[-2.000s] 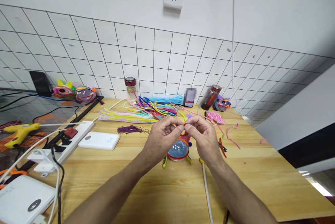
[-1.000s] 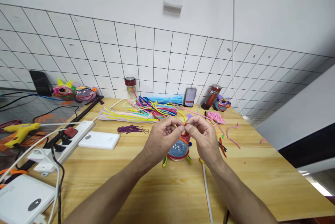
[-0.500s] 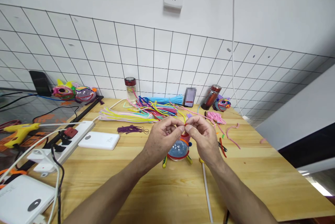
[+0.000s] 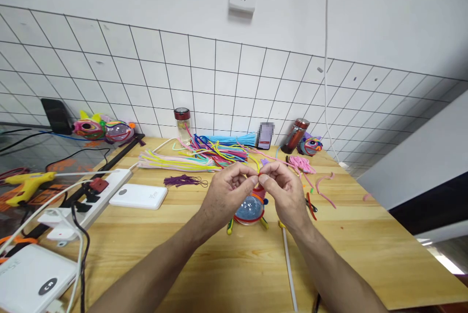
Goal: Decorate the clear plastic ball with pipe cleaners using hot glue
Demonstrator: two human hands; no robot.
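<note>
My left hand [image 4: 228, 191] and my right hand [image 4: 283, 188] meet fingertip to fingertip above the table's middle, both pinched closed. Between them shows a tiny bit of red pipe cleaner [image 4: 260, 175], mostly covered by the fingers. Just below and behind the hands stands a clear round craft ball [image 4: 249, 208] trimmed with red and orange strips. Two yellow-green pieces stick out at its base, and a dark blue bead-like spot sits on its right. The hands hide its upper part.
Behind lie bundles of coloured pipe cleaners [image 4: 179, 161], a glass bottle [image 4: 183, 125], a phone [image 4: 265, 136] and a red flask [image 4: 295, 135]. To the left are purple tassels [image 4: 185, 180], a white power bank [image 4: 139, 196], a power strip [image 4: 109, 188] and a yellow glue gun [image 4: 27, 186].
</note>
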